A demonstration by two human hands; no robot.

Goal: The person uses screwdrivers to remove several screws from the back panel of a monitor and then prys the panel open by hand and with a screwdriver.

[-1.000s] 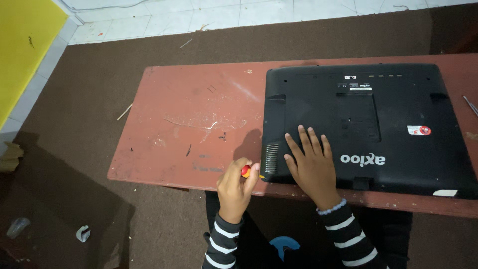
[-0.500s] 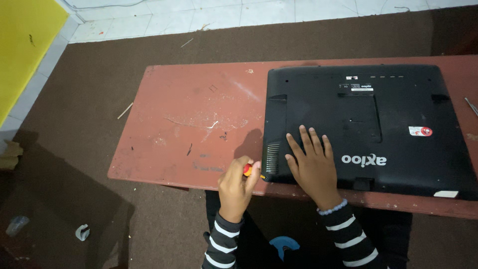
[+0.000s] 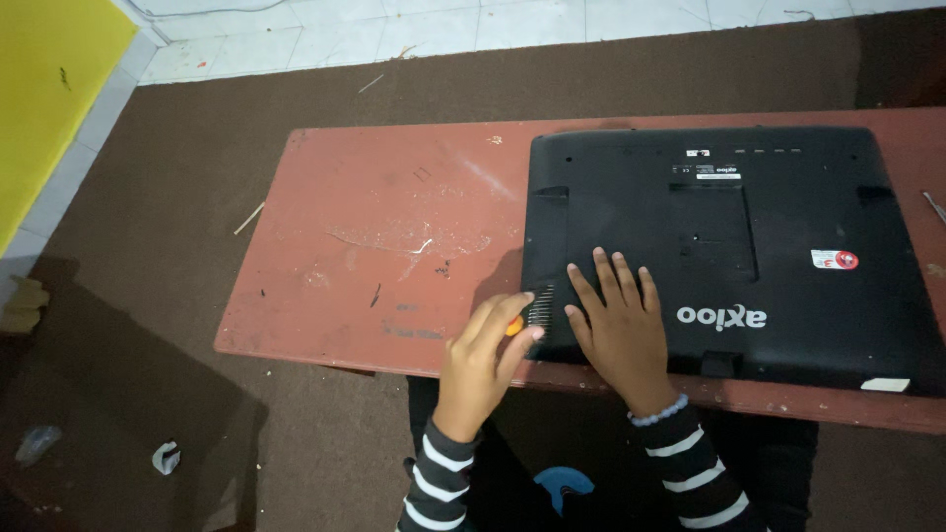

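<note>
A black laptop (image 3: 729, 227) lies upside down on a low reddish-brown table (image 3: 394, 236), its underside facing up. My right hand (image 3: 616, 330) rests flat on the laptop's near left part, fingers spread. My left hand (image 3: 483, 360) grips a small screwdriver with an orange handle (image 3: 514, 326), its tip at the laptop's near left corner beside the vent slots. Both sleeves are striped black and white.
Dark brown carpet (image 3: 148, 394) surrounds the table, with white tiles (image 3: 493, 20) beyond and a yellow wall (image 3: 49, 89) at the left. Small scraps lie on the carpet at the lower left. A thin metal tool (image 3: 934, 207) sits at the table's right edge.
My left hand has shifted slightly along the laptop's near left corner with the screwdriver. My right hand stays flat on the laptop.
</note>
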